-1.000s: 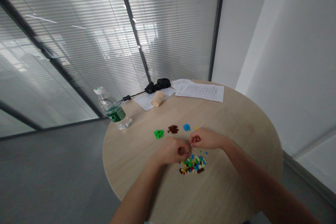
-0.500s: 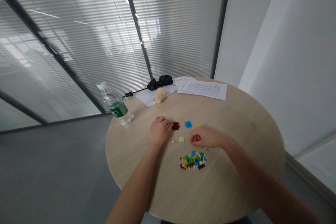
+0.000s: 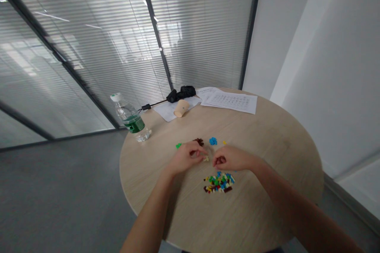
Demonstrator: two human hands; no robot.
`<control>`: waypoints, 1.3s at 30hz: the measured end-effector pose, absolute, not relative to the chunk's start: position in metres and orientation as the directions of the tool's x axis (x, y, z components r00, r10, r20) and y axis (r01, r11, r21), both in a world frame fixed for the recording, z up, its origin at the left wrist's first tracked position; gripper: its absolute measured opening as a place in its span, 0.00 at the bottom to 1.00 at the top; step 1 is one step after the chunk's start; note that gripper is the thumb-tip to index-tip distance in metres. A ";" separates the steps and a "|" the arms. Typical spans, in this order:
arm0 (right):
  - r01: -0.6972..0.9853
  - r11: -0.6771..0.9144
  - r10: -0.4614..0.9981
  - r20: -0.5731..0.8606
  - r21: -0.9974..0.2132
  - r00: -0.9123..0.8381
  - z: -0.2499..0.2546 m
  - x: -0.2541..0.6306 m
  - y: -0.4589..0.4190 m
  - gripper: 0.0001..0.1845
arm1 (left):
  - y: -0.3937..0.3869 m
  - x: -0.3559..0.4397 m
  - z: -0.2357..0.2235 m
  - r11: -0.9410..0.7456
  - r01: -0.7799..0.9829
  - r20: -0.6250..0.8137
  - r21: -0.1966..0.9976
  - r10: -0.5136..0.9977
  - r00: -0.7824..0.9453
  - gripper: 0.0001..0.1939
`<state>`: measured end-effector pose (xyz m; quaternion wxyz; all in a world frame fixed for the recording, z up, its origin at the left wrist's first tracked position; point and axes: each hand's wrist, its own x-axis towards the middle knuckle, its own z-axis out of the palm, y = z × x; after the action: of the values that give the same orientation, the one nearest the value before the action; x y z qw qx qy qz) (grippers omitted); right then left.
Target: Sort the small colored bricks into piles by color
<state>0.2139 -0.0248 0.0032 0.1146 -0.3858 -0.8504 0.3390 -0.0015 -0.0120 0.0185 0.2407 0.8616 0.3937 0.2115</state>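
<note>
My left hand [image 3: 187, 157] is over the table, its thumb and index finger apart beside a small cluster of cream toy bricks [image 3: 206, 159]. I see nothing clearly held between them. Across from it, my right hand [image 3: 230, 157] is closed, with curled fingers; whatever they hold is hidden. Just beyond my left hand are a dark brown brick pile [image 3: 199, 141], partly covered, and green bricks [image 3: 178, 146]. A blue brick pile [image 3: 213, 141] and a yellow piece [image 3: 224, 142] lie beyond my right hand. Closer to me is a mixed-colour brick heap [image 3: 219, 182].
On the round wooden table [image 3: 267, 126], a water bottle [image 3: 133, 122] stands at the left edge. A beige cup [image 3: 181, 108] lies on its side on paper, near a black bundled object [image 3: 181, 93] with a cord. Printed sheets [image 3: 231, 101] lie at the back.
My left hand has moved from the brown pile toward me and right, to the cream bricks, uncovering the green ones. My right hand has shifted slightly left and stays closed.
</note>
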 end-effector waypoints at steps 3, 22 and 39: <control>0.598 0.472 0.754 -0.056 -0.648 -0.655 0.006 0.216 -0.022 0.09 | -0.026 0.005 0.023 -0.540 0.514 -0.033 0.666 0.667 0.745 0.08; 0.619 0.468 0.776 -0.040 -0.631 -0.629 0.006 0.218 -0.022 0.10 | -0.033 0.014 0.025 -0.623 0.573 -0.145 0.532 0.600 0.787 0.10; 0.615 0.469 0.778 -0.033 -0.634 -0.627 0.003 0.219 -0.022 0.10 | -0.033 0.013 0.030 -0.602 0.624 -0.191 0.499 0.626 0.756 0.12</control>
<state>0.2195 -0.0218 0.0025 0.1316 -0.4112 -0.8468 0.3107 0.0134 -0.0333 0.0302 0.2782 0.8949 0.3490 0.0020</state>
